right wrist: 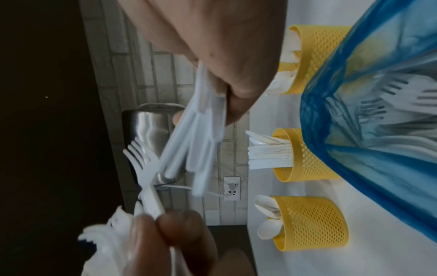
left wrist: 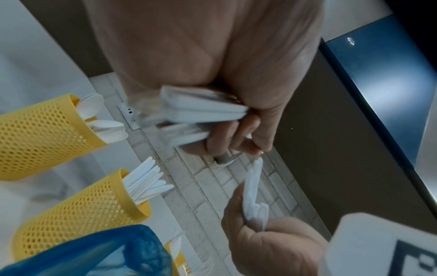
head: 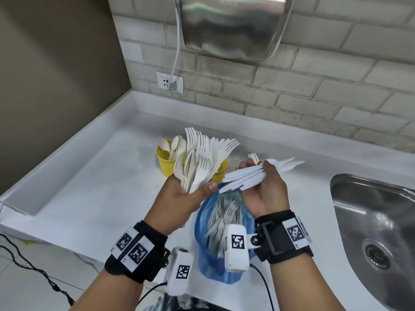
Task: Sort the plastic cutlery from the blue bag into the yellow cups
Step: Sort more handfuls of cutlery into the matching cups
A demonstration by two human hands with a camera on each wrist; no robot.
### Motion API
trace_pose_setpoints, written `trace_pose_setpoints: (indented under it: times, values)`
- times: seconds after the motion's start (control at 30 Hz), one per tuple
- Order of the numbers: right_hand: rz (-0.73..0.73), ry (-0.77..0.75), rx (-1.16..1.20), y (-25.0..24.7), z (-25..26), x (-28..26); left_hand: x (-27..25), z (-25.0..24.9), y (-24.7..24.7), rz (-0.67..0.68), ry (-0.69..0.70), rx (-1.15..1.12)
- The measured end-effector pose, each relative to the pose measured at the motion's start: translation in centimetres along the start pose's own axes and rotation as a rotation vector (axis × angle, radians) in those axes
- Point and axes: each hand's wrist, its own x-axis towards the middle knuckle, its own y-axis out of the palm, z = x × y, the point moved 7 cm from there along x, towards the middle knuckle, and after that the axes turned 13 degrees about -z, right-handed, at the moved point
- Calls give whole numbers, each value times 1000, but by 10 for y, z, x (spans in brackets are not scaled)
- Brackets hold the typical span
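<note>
My left hand [head: 193,186] grips a fanned bundle of white plastic forks [head: 206,153], tines up, with a few other pieces mixed in. Just to the right, my right hand [head: 260,182] grips a flat bunch of white knives [head: 269,170] above the open blue bag [head: 203,261], which holds several more forks. The right wrist view shows three yellow mesh cups: the spoon cup [right wrist: 312,224], the knife cup [right wrist: 305,158] and the fork cup [right wrist: 316,46]. In the head view the spoon cup [head: 165,163] shows, and a second cup [head: 221,171] peeks out behind the forks.
A steel sink [head: 370,232] is set in the white counter [head: 101,176] at the right. On the brick wall hang a steel hand dryer [head: 233,25] and a socket [head: 170,82] with a plugged cord. Black cables trail over the floor at the lower left.
</note>
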Motion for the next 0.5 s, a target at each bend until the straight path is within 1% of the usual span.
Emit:
trace_pose_setpoints:
  times: [0.1, 0.23, 0.37, 0.5]
  values:
    - [-22, -49, 3, -5, 2, 8, -1, 3, -4, -17, -62, -40]
    - [-14, -149, -38, 1, 6, 6, -1, 9, -5, -22, -146, -110]
    - [35, -251, -95, 18, 7, -7, 0, 17, -10, -72, -206, -148]
    - [61, -344, -188, 37, 3, -19, 1, 21, -8, -88, -377, -299]
